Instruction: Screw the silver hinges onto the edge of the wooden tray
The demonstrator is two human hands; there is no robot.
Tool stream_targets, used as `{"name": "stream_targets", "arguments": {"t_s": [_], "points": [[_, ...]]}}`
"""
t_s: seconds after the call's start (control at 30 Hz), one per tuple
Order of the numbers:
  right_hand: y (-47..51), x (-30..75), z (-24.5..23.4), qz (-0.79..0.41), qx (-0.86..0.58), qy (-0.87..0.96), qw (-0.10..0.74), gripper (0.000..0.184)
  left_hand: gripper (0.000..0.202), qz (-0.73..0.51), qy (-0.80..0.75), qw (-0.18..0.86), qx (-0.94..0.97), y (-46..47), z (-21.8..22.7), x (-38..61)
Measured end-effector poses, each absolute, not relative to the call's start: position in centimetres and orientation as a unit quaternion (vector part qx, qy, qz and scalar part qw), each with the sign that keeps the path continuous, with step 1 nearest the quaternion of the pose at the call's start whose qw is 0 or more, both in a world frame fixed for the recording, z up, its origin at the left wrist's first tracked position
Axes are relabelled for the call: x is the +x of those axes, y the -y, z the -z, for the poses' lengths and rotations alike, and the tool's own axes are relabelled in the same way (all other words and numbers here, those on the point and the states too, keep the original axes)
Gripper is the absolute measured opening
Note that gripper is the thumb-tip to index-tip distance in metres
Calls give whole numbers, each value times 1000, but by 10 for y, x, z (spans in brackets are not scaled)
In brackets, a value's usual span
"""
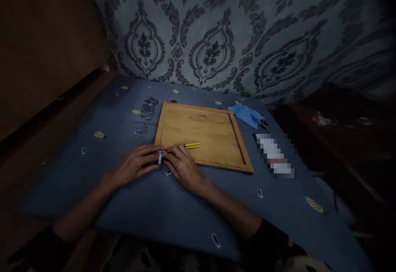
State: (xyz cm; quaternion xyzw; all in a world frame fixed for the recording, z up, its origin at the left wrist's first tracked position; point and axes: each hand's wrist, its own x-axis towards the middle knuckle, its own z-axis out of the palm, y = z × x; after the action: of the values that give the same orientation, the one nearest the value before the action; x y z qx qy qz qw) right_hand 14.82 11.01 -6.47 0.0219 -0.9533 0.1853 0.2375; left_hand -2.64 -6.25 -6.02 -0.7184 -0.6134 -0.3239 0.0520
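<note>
My left hand (136, 164) and my right hand (182, 165) meet at the near left corner of a wooden tray (238, 148). Both pinch a small silvery metal piece (160, 156) between their fingertips. A yellow-handled tool (191, 145) lies on the tray's near rim, just beyond my right hand; its thin tip points toward the metal piece. What the piece is cannot be made out in the dim light.
A pile of small metal parts (149, 107) lies left of the tray on the blue cloth-covered table (154, 206). A blue rag (247, 114) lies at the tray's far right corner. Patterned wallpaper rises behind; a dark wooden panel (46, 45) stands left.
</note>
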Motion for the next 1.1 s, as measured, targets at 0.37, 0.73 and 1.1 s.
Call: {"name": "stream_targets", "arguments": {"t_s": [0.37,0.73,1.1], "points": [[-110,148,65,-160,35,950,264,26,25,326,820,1,-471,74,45,-61],[-112,146,66,-159,42,949,270,24,24,254,840,37,-479,64,55,-100],[-114,146,66,-171,47,949,260,26,27,199,846,86,-486,63,59,-97]]}}
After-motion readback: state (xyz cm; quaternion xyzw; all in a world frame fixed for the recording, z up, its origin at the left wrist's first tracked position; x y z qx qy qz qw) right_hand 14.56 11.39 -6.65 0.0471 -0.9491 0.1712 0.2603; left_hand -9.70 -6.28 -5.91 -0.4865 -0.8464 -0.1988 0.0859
